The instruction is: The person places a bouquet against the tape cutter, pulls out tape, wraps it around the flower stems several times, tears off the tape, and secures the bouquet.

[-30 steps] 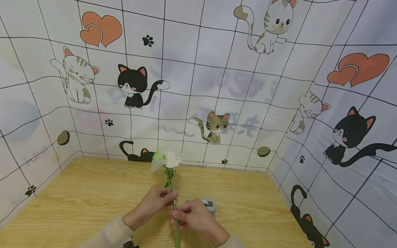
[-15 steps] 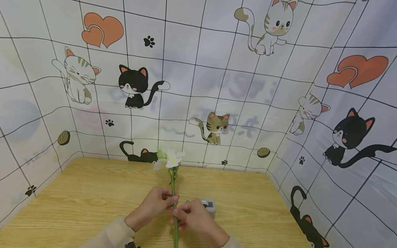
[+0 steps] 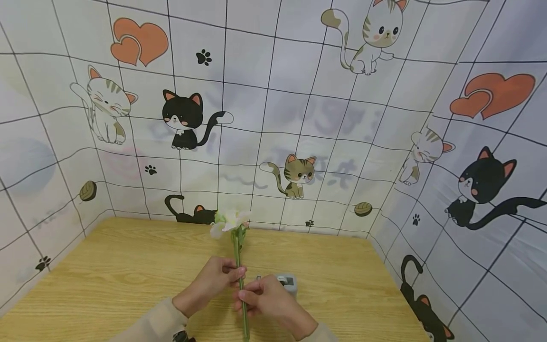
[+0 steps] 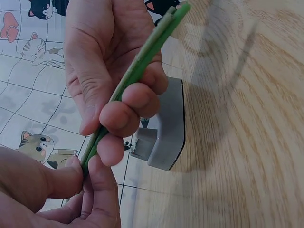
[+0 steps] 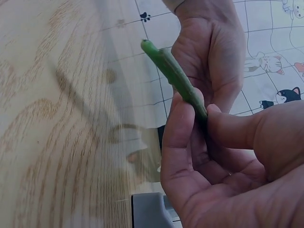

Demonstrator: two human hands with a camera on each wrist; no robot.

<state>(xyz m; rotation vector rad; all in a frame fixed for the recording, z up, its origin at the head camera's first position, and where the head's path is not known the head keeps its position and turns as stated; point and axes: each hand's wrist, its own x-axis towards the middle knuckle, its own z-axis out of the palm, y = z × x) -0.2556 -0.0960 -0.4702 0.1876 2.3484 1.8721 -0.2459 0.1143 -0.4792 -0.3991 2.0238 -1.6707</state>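
Note:
White-and-green flowers (image 3: pixel 231 222) stand above both hands, their long green stems (image 3: pixel 237 247) bundled together and running down toward me. My left hand (image 3: pixel 210 281) pinches the bundle between thumb and fingers, nearer the blooms. Just below it, my right hand (image 3: pixel 275 301) pinches the same stems with its thumb and fingertips. Two stem ends (image 4: pixel 173 19) show side by side in the left wrist view, sticking out past the right hand, one slightly longer. Behind the right hand, partly hidden, a grey tape dispenser (image 3: pixel 289 283) sits on the table.
The wooden table (image 3: pixel 128 266) runs back to a white curtain (image 3: pixel 256 109) printed with cats, hearts and grid lines, which also rises on both sides. A dark object (image 3: pixel 183 336) shows at the left sleeve, by the lower edge.
The flowers have turned about their stems, so the leaves once on the left now show on the right. Both hands keep nearly the same place and hold.

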